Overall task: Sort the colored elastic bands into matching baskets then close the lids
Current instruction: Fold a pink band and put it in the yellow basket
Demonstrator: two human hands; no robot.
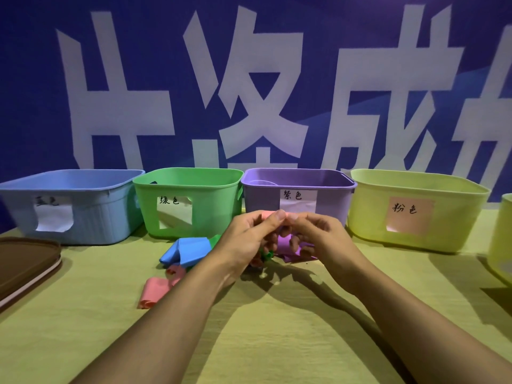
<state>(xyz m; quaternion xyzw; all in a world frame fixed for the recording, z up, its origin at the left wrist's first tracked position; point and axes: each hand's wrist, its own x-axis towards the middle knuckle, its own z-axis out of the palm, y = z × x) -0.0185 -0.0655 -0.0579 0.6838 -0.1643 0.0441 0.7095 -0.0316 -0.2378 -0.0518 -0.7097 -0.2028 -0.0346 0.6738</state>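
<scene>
1. Head view, progress: the sorting looks barely begun. Both hands are raised together in front of the purple basket [297, 187]. The left hand [249, 239] and right hand [318, 234] meet at the fingertips and pinch a small pink band [267, 214] between them, fingers curled round it.
2. The pink band belongs, by its label, in the yellow-green basket [415, 209] to the right, whose paper tag is pink; it is not yet there.
3. Most bands lie loose on the table [277, 342], near the baskets: a blue cluster [185, 249], pink ones [159, 289] in front of it, a purple one [285, 243] and a green one [267, 255] partly hidden under the hands.
4. I cannot see into the basket bottoms, so whether any band is already sorted cannot be told.
5. Count of baskets: four full ones in a row, the blue basket [72, 206], green basket [188, 200], purple and yellow-green, plus part of a fifth [502, 239] at the right edge.
6. Lids: one brown lid [25, 261] lies at the left edge; every basket is open, so closing is all left to do.
</scene>
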